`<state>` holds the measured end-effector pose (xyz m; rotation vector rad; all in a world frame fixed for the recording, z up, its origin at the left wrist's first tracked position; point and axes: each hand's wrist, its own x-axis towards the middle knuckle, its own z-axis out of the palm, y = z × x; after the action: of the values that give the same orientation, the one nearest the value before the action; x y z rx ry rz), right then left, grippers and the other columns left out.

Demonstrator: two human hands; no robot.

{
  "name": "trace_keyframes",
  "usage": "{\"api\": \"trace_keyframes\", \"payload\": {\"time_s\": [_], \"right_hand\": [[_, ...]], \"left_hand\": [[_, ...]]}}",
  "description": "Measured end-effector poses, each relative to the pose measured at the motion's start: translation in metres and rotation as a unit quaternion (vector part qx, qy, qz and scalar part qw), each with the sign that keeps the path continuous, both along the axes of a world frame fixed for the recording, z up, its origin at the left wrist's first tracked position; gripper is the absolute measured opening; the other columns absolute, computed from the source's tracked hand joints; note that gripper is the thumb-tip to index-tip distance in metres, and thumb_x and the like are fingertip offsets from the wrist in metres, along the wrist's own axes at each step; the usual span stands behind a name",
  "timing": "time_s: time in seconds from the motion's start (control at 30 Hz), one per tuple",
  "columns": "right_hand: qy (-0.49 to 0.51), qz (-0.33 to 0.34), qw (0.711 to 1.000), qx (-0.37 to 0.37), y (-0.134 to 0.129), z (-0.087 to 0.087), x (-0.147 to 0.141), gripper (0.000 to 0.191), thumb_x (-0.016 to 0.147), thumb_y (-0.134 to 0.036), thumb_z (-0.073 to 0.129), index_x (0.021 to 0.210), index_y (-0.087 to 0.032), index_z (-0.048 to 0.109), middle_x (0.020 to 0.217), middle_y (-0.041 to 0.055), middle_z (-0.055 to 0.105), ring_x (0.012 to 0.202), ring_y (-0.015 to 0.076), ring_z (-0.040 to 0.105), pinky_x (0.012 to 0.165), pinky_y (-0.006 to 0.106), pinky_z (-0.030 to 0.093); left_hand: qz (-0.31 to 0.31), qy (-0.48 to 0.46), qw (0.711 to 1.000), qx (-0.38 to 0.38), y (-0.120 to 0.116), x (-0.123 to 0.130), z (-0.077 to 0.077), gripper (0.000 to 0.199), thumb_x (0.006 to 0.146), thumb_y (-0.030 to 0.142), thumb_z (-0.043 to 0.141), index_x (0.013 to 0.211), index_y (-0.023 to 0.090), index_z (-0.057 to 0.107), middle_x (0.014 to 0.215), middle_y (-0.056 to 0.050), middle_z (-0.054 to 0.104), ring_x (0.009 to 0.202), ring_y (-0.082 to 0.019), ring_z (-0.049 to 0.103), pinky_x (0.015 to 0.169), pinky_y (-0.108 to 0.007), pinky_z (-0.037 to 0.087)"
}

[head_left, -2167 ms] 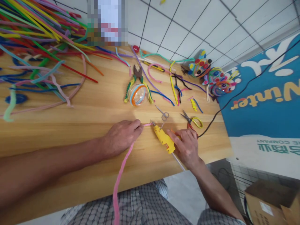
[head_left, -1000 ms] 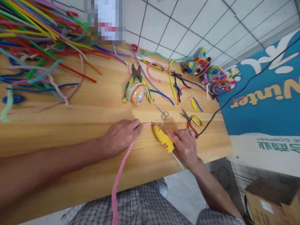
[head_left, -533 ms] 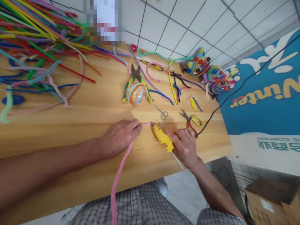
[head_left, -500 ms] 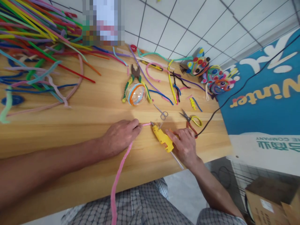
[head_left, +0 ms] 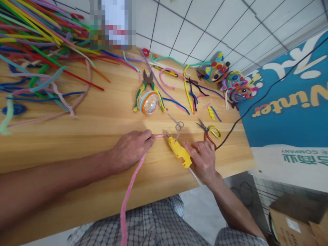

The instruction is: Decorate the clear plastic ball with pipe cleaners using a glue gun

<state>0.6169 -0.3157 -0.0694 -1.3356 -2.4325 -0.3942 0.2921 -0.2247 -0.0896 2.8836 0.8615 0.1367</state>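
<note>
Between the closed fingers of my left hand (head_left: 134, 147) is a pink pipe cleaner (head_left: 130, 189). Its short end sticks out to the right, and the long part hangs down over the table's front edge. My right hand (head_left: 203, 158) is wrapped round the handle of a yellow hot glue gun (head_left: 180, 152), with a clear glue stick (head_left: 196, 176) coming out of its back. The metal nozzle points up and left, at the tip of the pink end; I cannot tell whether they touch. Beyond my hands sits a clear ball (head_left: 148, 103) with orange and blue bands.
Pliers (head_left: 148, 80) lie behind the ball. Small silver scissors (head_left: 176, 122) and yellow-and-red-handled scissors (head_left: 208, 130) lie beyond the glue gun. A black cord (head_left: 246, 112) runs off to the right. Many pipe cleaners (head_left: 48, 41) are heaped at the left; decorated figures (head_left: 217, 70) stand at the back right.
The glue gun and my right hand have shifted slightly right, so the nozzle sits a little further along. My left hand and the pink pipe cleaner stay nearly still.
</note>
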Motion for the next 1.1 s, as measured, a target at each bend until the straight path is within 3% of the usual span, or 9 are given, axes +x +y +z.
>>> {"api": "trace_keyframes", "payload": {"time_s": [0.23,0.63,1.1], "right_hand": [[-0.013,0.015,1.000,-0.011,0.0012,0.0008,-0.0053,0.046,0.111,-0.012,0.069,0.155,-0.024,0.070,0.100,0.0064,0.075,0.091,0.0243,0.063,0.088,0.041,0.043],[0.010,0.001,1.000,-0.003,-0.0010,-0.0019,0.0001,0.058,0.107,-0.013,0.072,0.163,-0.028,0.066,0.102,0.0055,0.075,0.092,0.0247,0.065,0.090,0.042,0.043],[0.004,0.002,1.000,-0.001,0.0005,-0.0021,-0.0015,0.057,0.110,-0.015,0.070,0.165,-0.028,0.063,0.100,0.0053,0.074,0.091,0.0249,0.064,0.088,0.041,0.044]], "left_hand": [[-0.001,-0.006,1.000,0.005,0.0001,0.0007,-0.0002,0.037,0.119,0.008,0.046,0.134,0.012,0.080,0.110,-0.011,0.078,0.088,-0.022,0.076,0.075,-0.032,0.058],[-0.005,-0.010,1.000,0.012,-0.0009,-0.0013,-0.0016,0.040,0.117,0.005,0.044,0.135,0.012,0.079,0.112,-0.012,0.078,0.087,-0.023,0.076,0.074,-0.034,0.058],[0.004,-0.004,1.000,0.001,-0.0007,-0.0012,-0.0028,0.041,0.116,0.007,0.041,0.137,0.015,0.077,0.114,-0.011,0.079,0.090,-0.021,0.075,0.077,-0.032,0.058]]}}
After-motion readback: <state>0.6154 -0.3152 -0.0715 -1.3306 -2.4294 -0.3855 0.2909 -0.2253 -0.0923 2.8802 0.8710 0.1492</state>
